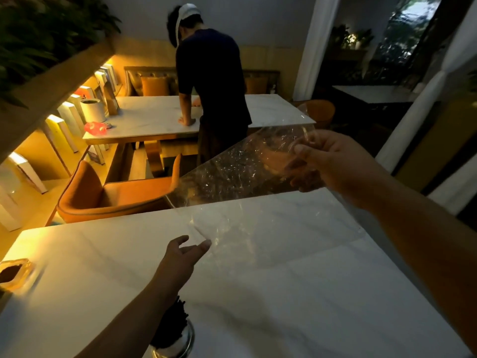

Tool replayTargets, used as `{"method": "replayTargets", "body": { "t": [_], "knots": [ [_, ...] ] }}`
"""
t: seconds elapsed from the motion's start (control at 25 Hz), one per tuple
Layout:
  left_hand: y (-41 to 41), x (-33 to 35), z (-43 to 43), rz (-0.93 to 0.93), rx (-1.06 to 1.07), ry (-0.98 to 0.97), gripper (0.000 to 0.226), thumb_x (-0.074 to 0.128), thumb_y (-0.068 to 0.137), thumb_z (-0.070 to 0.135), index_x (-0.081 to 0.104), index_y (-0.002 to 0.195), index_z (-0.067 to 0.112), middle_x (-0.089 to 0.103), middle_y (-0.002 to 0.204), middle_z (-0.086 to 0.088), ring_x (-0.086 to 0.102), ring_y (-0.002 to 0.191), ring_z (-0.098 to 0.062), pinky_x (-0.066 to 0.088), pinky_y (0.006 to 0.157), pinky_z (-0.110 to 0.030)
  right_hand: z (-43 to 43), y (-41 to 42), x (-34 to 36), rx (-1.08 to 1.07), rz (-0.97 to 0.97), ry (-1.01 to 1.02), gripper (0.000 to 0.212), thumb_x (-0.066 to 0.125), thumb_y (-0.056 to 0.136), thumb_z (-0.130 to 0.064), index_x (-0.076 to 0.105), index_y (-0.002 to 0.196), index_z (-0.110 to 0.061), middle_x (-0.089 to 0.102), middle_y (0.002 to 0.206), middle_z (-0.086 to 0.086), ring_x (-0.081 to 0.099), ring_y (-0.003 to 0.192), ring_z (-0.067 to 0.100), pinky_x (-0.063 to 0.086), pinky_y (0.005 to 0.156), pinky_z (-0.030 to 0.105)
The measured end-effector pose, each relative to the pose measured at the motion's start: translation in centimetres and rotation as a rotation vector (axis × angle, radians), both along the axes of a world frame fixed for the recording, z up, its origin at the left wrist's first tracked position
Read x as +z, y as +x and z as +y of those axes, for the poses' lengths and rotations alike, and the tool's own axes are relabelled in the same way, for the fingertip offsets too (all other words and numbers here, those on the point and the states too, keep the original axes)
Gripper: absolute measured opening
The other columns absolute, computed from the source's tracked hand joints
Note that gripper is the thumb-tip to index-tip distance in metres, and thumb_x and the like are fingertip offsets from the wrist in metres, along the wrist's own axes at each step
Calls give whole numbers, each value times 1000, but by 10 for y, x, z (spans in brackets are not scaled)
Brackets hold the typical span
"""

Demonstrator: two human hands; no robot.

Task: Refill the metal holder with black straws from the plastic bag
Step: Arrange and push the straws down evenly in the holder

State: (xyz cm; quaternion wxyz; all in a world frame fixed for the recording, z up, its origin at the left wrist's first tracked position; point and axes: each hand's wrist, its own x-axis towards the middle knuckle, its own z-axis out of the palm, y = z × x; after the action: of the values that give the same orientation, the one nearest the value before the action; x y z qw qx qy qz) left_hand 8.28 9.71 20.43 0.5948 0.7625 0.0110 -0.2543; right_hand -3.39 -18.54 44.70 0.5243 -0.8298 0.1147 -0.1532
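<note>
Head view: my right fingers (305, 151) grasp the bag (245, 177) over the desk's (284, 293) far edge; left fingers (204, 245), released, touch its corner.

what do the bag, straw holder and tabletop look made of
The bag looks like thin clear plastic, crinkled with glints. The straw holder is likely polished metal, given mirror-like reflections. The tabletop looks like white stone, perhaps marble, faintly grey-veined.

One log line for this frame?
right hand: holds plastic bag raised | left hand: touches bag's lower corner | bag: looks empty | black straws: in metal holder
</note>
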Motion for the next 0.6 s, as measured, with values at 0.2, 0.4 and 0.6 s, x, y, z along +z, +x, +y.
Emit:
{"method": "replayTargets", "body": {
  "t": [0.2,0.4,0.6],
  "knots": [
    [-2,15,-41,70,30,26,106,79,62,76,39,147,27,53,147,-12,55,127,-34,47,105,-59,-56,-32,-41,-133,-72,212,19,50,108,-21,69,110,-26,81,101,6,80,87,28,66,67,39],
    [-8,10,-72,395,299,-375,71,83,81,44,49,141,26,36,159,-14,54,124,-40,55,92,-59,-97,-58,-101,-333,-128,473,19,51,107,-18,62,122,-18,80,108,4,80,91,33,65,71,41],
    [-32,9,-105,601,348,-667,89,77,87,38,26,157,22,46,151,-26,66,114,-46,58,87,-55,-116,-77,-169,-518,-225,891,19,63,100,-10,60,118,-14,81,108,8,80,93,36,65,71,44]
  ]
}}
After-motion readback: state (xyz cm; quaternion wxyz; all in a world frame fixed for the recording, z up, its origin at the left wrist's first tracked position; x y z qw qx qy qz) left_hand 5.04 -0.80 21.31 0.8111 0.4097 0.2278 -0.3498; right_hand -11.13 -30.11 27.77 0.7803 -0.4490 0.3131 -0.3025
